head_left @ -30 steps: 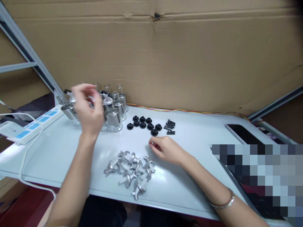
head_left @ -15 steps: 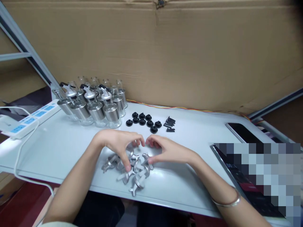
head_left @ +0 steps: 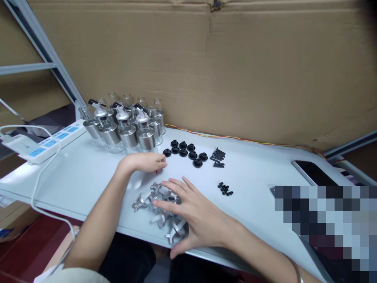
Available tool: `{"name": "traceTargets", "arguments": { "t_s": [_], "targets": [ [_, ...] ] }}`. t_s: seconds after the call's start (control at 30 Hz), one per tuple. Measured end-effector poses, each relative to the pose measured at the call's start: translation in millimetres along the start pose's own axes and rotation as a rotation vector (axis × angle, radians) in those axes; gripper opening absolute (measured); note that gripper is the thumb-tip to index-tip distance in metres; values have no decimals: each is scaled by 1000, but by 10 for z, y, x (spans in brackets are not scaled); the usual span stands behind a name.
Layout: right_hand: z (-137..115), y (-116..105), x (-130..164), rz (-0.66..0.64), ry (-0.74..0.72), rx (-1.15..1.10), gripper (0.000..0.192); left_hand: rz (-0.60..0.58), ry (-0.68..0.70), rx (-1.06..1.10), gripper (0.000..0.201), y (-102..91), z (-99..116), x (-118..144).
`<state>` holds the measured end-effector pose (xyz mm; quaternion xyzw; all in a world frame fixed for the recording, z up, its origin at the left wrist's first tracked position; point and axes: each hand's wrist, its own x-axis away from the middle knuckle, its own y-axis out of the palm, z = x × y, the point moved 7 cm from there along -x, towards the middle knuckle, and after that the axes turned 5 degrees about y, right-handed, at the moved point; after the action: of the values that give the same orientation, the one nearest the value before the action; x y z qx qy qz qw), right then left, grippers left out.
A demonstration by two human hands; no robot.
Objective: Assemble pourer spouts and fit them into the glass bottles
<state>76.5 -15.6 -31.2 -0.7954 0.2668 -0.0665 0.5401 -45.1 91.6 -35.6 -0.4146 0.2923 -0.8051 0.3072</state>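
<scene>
Right hand (head_left: 193, 214) lies spread flat on the heap of silver metal pourer spouts (head_left: 160, 210) at lower centre of the table (head_left: 259, 184), nearer it, while left hand (head_left: 145, 162), fingers curled, pinch unclear, hovers just above-left.

We see a heap of silver metal spout caps (head_left: 159, 208) near the front edge of the white bench (head_left: 253, 204), tumbled at all angles (flanges and stubby nozzles pointing every way). Our right hand (head_left: 191, 220) lies spread over the heap; our left hand (head_left: 147, 162), fingers curled, sits just behind it.
</scene>
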Motion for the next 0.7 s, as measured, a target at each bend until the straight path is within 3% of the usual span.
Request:
{"name": "traceTargets", "arguments": {
  "t_s": [0.13,0.27,0.4,0.53,0.7],
  "targets": [
    [50,113,-11,-85,31,50,72,20,-97,24,24,44,-101,-59],
    [82,111,-41,-86,52,100,64,-10,-132,90,23,57,-126,-7],
    [134,70,-80,-63,99,138,64,-4,3,159,26,-29,-42,100],
    [183,57,-105,-39,123,154,68,-66,133,96,37,-24,35,123],
    [244,-18,-71,12,103,20,92,-105,194,24,32,52,109,37]
  ]
}}
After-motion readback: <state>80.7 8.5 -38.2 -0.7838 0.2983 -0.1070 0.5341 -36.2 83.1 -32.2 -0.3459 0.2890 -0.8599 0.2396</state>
